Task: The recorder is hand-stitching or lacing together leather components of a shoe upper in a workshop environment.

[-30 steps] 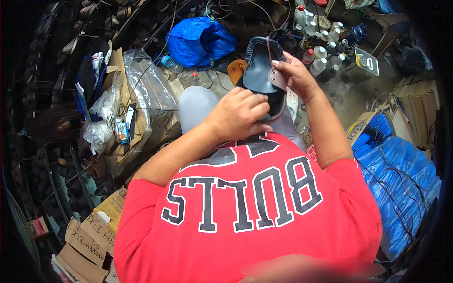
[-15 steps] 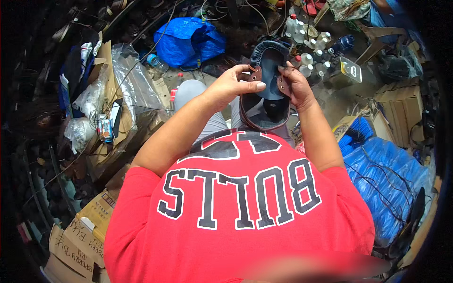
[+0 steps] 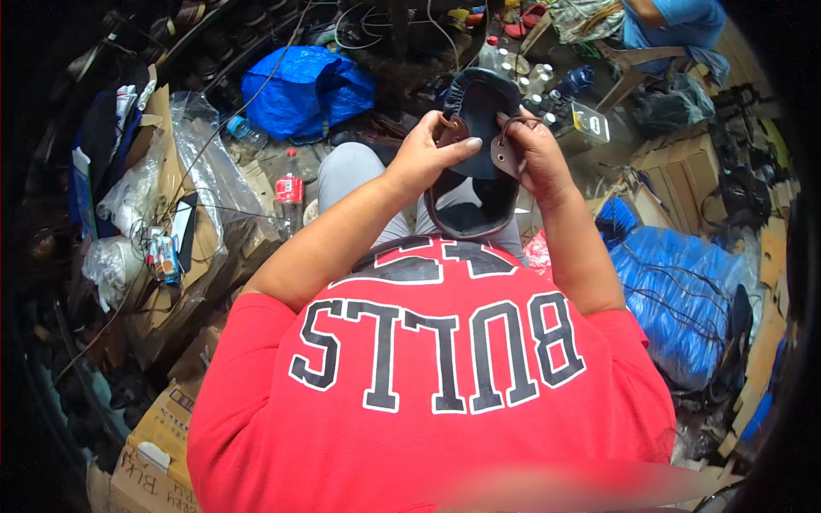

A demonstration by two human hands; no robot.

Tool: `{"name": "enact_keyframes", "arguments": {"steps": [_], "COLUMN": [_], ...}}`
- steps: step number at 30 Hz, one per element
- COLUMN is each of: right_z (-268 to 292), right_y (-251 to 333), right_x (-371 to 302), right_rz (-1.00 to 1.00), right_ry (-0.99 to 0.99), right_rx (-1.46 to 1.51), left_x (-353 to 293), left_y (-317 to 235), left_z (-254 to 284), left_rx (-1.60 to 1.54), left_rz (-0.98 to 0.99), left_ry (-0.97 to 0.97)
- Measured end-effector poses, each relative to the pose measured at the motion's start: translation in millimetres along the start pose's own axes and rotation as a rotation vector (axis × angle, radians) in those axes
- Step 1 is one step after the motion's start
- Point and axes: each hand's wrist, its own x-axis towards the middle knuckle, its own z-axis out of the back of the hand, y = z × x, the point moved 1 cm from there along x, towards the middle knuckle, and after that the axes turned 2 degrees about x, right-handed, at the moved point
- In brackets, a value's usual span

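"Two eyelet tabs (image 3: 503, 157) on our black lace-up shoe (image 3: 486, 162): are both held?"
"Yes, we pinch one in our left hand (image 3: 423, 157), one in our right hand (image 3: 540, 159)."
"And its length?"
"Between our grips, running outward from our red shirt (image 3: 428, 445), neither hand clearly nearer."

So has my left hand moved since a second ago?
Yes, the left hand has moved forward, up the picture: once wholly below the lower edge of the blue bag, it now reaches above that level.
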Motion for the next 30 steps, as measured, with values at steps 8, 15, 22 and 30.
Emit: {"name": "enact_keyframes", "arguments": {"steps": [8, 15, 22, 30], "right_z": [-17, -23, -28, -35], "right_y": [13, 17, 20, 21], "right_x": [-28, -49, -62, -66], "right_rz": [0.220, 0.197, 0.254, 0.316], "right_ry": [-0.091, -0.183, -0.268, -0.269], "right_rx": [-0.287, -0.215, -0.197, -0.160], "left_x": [-4, -5, 1, 7], "left_y": [-8, -8, -7, -1], "left_z": [9, -2, -14, -22], "left_rx": [-0.718, -0.715, -0.734, -0.685], "left_rz": [0.416, 0.430, 0.530, 0.593], "left_ry": [0.275, 0.336, 0.403, 0.420]}}
